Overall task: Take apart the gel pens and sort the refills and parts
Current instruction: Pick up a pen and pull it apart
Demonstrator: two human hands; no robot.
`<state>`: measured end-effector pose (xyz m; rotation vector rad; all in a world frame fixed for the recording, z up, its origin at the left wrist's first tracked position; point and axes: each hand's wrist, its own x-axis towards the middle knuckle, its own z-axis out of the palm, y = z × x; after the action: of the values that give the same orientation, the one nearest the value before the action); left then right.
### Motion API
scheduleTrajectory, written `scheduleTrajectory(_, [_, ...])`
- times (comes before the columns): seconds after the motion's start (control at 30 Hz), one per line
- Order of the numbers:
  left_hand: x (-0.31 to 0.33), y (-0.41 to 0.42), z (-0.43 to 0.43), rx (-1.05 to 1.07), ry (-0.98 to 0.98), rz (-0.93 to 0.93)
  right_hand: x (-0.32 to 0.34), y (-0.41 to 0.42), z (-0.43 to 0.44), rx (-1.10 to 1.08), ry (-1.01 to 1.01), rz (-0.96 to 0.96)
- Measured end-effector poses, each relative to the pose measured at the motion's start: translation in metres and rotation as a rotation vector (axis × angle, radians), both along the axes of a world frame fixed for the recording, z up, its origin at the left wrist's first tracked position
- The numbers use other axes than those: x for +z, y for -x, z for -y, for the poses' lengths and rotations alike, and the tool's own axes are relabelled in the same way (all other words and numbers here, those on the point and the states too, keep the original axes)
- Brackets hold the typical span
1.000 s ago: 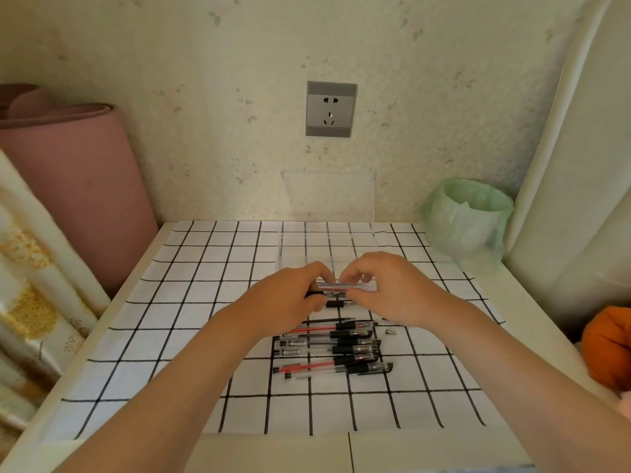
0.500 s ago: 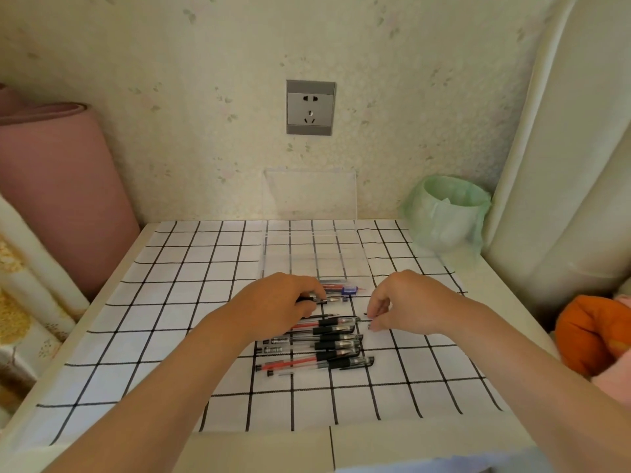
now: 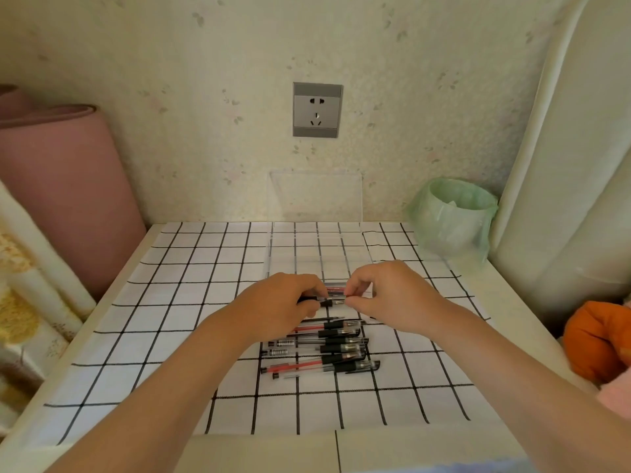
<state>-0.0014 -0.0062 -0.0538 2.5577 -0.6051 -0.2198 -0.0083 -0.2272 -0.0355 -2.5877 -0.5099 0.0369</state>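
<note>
Mostly hidden, gel pen (image 3: pixel 330 303) gripped in left hand (image 3: pixel 277 303), its end pinched by right hand (image 3: pixel 392 297), tip indistinct

Grey wall socket (image 3: pixel 317 109) set in speckled wallpaper. White tablecloth with black grid (image 3: pixel 191 268) covers the tabletop. Rolled pink mat (image 3: pixel 65 186) stands at left. Green-bagged bin (image 3: pixel 454 220) at back right. Orange plush item (image 3: pixel 594 346) at right edge.

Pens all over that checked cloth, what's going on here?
A person is working on one gel pen: the left hand grips its barrel while the right hand pinches its tip end. More pens lie in a row on the checked cloth nearer the person. A clear divided box sits open just behind the hands.
</note>
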Motion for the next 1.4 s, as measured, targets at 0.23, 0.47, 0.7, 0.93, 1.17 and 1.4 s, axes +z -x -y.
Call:
scheduleTrajectory(0.23, [0.003, 0.001, -0.002, -0.002, 0.035, -0.015, -0.004, -0.002, -0.014, 0.015, -0.061, 0.032])
scheduleTrajectory(0.47, [0.002, -0.001, -0.005, -0.009, 0.088, -0.044, -0.007, -0.003, -0.023, 0.034, -0.145, 0.016])
scheduleTrajectory(0.7, [0.003, -0.001, -0.006, 0.009, 0.117, -0.045, -0.008, -0.001, -0.028, 0.025, -0.220, 0.008])
scheduleTrajectory(0.93, [0.006, -0.005, -0.010, 0.011, 0.173, -0.109, -0.009, 0.002, -0.034, -0.027, -0.336, -0.055])
scheduleTrajectory(1.17, [0.008, -0.003, -0.011, 0.030, 0.198, -0.089, -0.007, 0.001, -0.030, -0.012, -0.305, -0.036])
scheduleTrajectory(1.4, [0.012, -0.004, -0.017, 0.028, 0.162, -0.062, -0.008, 0.000, -0.028, 0.056, -0.192, -0.066])
